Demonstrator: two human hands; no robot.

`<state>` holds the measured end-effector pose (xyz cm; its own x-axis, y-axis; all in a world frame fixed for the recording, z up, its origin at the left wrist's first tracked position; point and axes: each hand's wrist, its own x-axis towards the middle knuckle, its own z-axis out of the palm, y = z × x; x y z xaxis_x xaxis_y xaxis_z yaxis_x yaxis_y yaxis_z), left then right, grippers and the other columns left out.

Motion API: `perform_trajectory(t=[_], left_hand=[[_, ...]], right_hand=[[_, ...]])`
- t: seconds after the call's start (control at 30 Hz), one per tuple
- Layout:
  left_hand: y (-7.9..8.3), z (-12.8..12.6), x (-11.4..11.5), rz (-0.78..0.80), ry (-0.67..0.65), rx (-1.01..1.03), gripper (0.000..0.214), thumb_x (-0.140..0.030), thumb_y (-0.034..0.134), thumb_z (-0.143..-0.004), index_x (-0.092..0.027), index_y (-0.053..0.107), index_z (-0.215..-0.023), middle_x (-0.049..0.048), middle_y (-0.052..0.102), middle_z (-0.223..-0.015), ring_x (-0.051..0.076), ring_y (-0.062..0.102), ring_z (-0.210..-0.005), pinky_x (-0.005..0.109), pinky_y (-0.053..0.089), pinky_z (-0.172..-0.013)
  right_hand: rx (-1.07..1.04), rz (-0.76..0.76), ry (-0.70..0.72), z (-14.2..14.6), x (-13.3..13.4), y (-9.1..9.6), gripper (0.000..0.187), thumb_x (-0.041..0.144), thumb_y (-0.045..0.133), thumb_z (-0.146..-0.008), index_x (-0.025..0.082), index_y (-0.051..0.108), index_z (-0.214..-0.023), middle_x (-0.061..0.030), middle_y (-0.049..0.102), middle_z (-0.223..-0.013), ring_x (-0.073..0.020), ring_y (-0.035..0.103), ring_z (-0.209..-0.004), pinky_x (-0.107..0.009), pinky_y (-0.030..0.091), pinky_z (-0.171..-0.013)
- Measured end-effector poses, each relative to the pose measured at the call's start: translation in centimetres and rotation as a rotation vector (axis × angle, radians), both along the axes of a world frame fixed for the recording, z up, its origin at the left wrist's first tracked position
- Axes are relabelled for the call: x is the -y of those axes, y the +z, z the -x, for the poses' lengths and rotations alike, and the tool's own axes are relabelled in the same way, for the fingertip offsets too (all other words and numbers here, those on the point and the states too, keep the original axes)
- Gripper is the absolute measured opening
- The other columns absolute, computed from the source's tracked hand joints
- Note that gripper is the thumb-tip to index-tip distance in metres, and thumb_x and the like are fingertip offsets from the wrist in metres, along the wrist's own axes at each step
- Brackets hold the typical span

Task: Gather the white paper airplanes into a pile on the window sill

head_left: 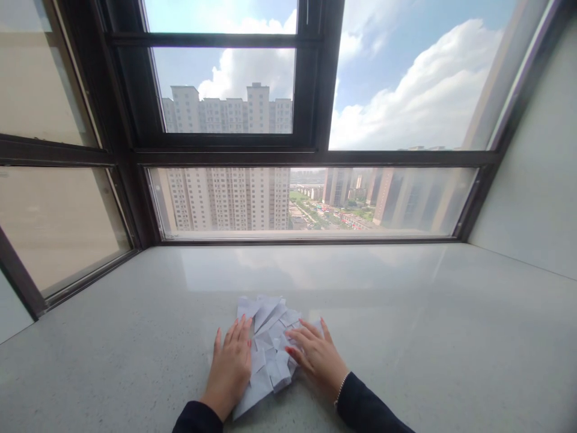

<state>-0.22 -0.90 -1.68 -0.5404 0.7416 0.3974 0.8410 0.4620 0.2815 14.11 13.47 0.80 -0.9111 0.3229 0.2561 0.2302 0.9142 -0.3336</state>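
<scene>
White folded paper (269, 352) lies under both flat, open hands, left hand (231, 367) and right hand (318, 359), on a wide bare sill (451, 337).

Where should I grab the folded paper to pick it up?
Probably the pointed flap poking out at the near-left of the folded paper, coming in from the near side. It lies bare beside the left hand, while the right hand presses the other edge.

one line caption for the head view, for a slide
Both hands, left and right, press folded white paper flat on a stone windowsill.
</scene>
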Motion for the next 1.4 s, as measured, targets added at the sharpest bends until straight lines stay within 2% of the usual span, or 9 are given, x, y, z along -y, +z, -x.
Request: perform_trajectory(t=[0.13, 0.27, 0.37, 0.57, 0.83, 1.0, 1.13, 1.23, 1.4], left_hand=[[0.7, 0.6, 0.1, -0.068, 0.041, -0.01, 0.042, -0.018, 0.032, -0.08, -0.023, 0.044, -0.12, 0.0083, 0.046, -0.126, 0.022, 0.037, -0.117, 0.049, 0.014, -0.1], [0.9, -0.5, -0.2, -0.073, -0.104, 0.054, 0.041, -0.033, 0.037, -0.081, -0.025, 0.044, -0.12, 0.0074, 0.045, -0.127, 0.023, 0.038, -0.117, 0.048, 0.02, -0.099], [0.7, -1.2, -0.4, -0.051, -0.153, 0.077, 0.045, -0.043, 0.042, -0.077, -0.025, 0.046, -0.119, 0.0081, 0.048, -0.125, 0.024, 0.042, -0.114, 0.044, 0.026, -0.097], [1.2, -0.1, -0.2, -0.027, 0.013, 0.04, 0.045, -0.043, 0.043, -0.075, -0.022, 0.05, -0.114, 0.0094, 0.049, -0.123, 0.026, 0.044, -0.112, 0.043, 0.03, -0.094], [1.9, 0.6, 0.3, 0.027, 0.241, 0.024, 0.041, -0.031, 0.035, -0.082, -0.017, 0.043, -0.12, 0.0093, 0.043, -0.128, 0.022, 0.036, -0.118, 0.04, 0.029, -0.093], [1.7, -0.2, 0.1, 0.137, 0.088, 0.092, 0.045, -0.036, 0.03, -0.083, -0.02, 0.036, -0.125, 0.0087, 0.046, -0.126, 0.022, 0.035, -0.12, 0.05, 0.016, -0.099], [1.7, -0.3, 0.1, 0.109, -0.049, 0.096, 0.044, -0.037, 0.027, -0.084, -0.022, 0.037, -0.124, 0.0075, 0.048, -0.125, 0.02, 0.037, -0.119, 0.048, 0.017, -0.1], [1.8, 0.4, 0.1, 0.057, -0.024, 0.046, 0.044, -0.037, 0.027, -0.084, -0.02, 0.039, -0.122, 0.0083, 0.044, -0.128, 0.02, 0.033, -0.121, 0.045, 0.019, -0.101], [1.6, 1.7, 0.5, 0.073, 0.149, 0.022, 0.053, -0.042, 0.029, -0.083, -0.012, 0.033, -0.127, 0.0135, 0.034, -0.133, 0.024, 0.025, -0.125, 0.049, 0.016, -0.1]], right_hand=[[-0.04, -0.01, -0.03, -0.3, -0.1, 0.2, 0.044, 0.052, 0.03, -0.083, 0.027, 0.048, -0.116, -0.0054, 0.053, -0.119, -0.0253, 0.035, -0.118, -0.053, 0.014, -0.1], [-0.011, -0.013, 0.088, 0.0, -0.1, -0.3, 0.052, 0.052, 0.031, -0.083, 0.029, 0.03, -0.129, -0.0037, 0.038, -0.133, -0.0266, 0.023, -0.125, -0.057, 0.007, -0.099], [0.028, -0.014, 0.131, 0.2, -0.1, -0.5, 0.047, 0.05, 0.03, -0.084, 0.032, 0.032, -0.127, -0.0018, 0.044, -0.129, -0.0274, 0.026, -0.124, -0.062, 0.002, -0.096], [-0.084, -0.037, -0.072, -0.1, 0.0, 0.4, 0.036, 0.047, 0.03, -0.085, 0.027, 0.055, -0.102, -0.0026, 0.063, -0.093, -0.021, 0.052, -0.096, -0.052, 0.012, -0.1], [-0.157, -0.22, -0.255, -0.5, -0.2, -1.1, 0.05, 0.056, 0.039, -0.078, 0.02, 0.051, -0.109, -0.0104, 0.058, -0.107, -0.0269, 0.049, -0.101, -0.051, 0.023, -0.093], [-0.118, -0.182, -0.224, -0.4, 0.1, -1.1, 0.04, 0.049, 0.038, -0.082, 0.021, 0.053, -0.108, -0.007, 0.063, -0.098, -0.0241, 0.053, -0.094, -0.048, 0.027, -0.089], [-0.188, -0.087, -0.141, -0.3, 0.3, -0.3, 0.031, 0.042, 0.034, -0.086, 0.026, 0.057, -0.098, -0.0017, 0.066, -0.087, -0.0175, 0.056, -0.085, -0.041, 0.027, -0.09], [-0.222, -0.084, -0.16, -0.4, -0.2, -0.3, 0.033, 0.045, 0.034, -0.085, 0.025, 0.056, -0.101, -0.0048, 0.062, -0.1, -0.0197, 0.053, -0.096, -0.042, 0.026, -0.092], [-0.133, -0.047, -0.164, -0.3, -1.0, -1.2, 0.054, 0.057, 0.036, -0.079, 0.023, 0.043, -0.12, -0.009, 0.051, -0.122, -0.0283, 0.036, -0.117, -0.055, 0.015, -0.097]])
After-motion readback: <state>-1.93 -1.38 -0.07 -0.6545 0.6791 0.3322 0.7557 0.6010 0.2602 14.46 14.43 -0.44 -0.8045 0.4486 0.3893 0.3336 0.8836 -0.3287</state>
